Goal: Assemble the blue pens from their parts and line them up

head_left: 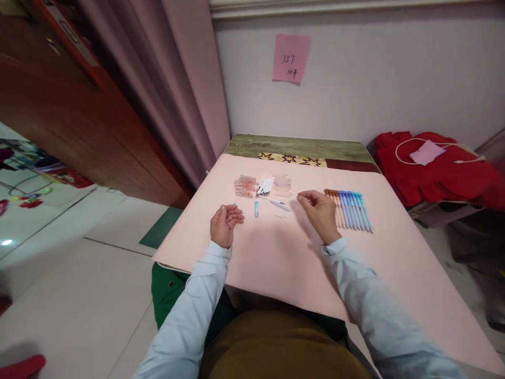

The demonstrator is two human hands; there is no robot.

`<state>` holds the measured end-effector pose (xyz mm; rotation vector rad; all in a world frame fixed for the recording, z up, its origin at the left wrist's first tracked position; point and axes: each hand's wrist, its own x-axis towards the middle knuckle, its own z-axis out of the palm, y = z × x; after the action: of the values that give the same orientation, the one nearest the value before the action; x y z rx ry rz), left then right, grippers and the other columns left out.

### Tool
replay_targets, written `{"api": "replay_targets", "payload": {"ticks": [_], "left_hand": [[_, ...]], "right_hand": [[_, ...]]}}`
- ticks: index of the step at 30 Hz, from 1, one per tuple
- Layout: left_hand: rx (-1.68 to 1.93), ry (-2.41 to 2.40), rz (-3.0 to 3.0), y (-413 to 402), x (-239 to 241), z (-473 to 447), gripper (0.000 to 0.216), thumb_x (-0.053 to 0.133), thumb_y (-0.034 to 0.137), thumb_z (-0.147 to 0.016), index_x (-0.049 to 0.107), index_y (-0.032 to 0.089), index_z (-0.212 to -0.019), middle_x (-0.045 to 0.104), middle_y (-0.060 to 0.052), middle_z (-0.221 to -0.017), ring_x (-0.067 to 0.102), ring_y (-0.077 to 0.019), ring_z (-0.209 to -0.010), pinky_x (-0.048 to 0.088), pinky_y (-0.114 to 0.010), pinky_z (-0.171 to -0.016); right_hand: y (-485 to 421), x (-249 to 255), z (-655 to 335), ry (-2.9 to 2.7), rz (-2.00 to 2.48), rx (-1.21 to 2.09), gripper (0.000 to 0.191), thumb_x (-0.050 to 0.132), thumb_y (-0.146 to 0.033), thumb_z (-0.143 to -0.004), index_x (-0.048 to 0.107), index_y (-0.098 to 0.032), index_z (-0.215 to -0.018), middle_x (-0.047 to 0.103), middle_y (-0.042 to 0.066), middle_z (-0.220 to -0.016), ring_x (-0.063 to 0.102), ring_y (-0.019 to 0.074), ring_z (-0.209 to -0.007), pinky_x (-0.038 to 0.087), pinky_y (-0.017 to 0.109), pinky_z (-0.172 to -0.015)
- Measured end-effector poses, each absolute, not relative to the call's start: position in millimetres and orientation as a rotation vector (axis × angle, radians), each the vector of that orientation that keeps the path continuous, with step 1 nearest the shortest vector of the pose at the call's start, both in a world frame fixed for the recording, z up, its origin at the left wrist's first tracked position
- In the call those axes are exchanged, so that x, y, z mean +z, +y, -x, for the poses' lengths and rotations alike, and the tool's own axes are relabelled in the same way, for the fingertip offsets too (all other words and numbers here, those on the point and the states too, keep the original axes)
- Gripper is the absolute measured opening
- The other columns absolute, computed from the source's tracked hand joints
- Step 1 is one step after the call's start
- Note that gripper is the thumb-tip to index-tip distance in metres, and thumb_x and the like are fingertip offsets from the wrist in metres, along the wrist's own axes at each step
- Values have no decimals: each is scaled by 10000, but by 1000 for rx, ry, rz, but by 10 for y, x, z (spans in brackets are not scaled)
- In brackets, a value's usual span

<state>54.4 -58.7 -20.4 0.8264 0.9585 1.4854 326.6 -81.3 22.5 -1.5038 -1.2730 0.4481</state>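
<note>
My left hand [224, 223] rests on the pink table cover [276, 252], palm turned up, fingers curled loosely inward; nothing shows in it. A small blue pen piece [256, 209] lies just to its right. My right hand [319, 209] hovers low over the cover with thumb and fingers pinched together; whether it holds a small part I cannot make out. A light blue pen barrel [279, 205] lies just left of it. A row of several orange and blue pens [349, 209] lies right beside that hand.
Small piles of pen parts sit further back: pinkish pieces [246, 186], black-tipped refills [265, 186], pale pieces [282, 185]. A pink note [291, 58] hangs on the wall. Red cloth with a white cable [434, 163] lies at the right. A curtain [173, 79] hangs at the left.
</note>
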Motion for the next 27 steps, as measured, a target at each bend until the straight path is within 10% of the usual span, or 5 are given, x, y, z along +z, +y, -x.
{"api": "replay_targets", "payload": {"ticks": [17, 27], "left_hand": [[1536, 1196, -1088, -477, -92, -1008, 172, 678, 296, -779, 649, 163, -883, 667, -29, -732, 564, -112, -541, 444, -232, -503], [1492, 1692, -1568, -501, -313, -1007, 104, 611, 238, -801, 646, 228, -898, 638, -44, -774, 574, -230, -793, 425, -379, -801]], "right_hand": [[-622, -235, -3008, -1137, 1582, 423, 271, 580, -403, -813, 737, -187, -860, 697, 27, -754, 579, 159, -651, 470, 277, -679], [-604, -253, -3033, -1153, 1608, 385, 280, 575, -414, -817, 738, -193, -875, 685, 24, -738, 575, 158, -634, 461, 280, -666]]}}
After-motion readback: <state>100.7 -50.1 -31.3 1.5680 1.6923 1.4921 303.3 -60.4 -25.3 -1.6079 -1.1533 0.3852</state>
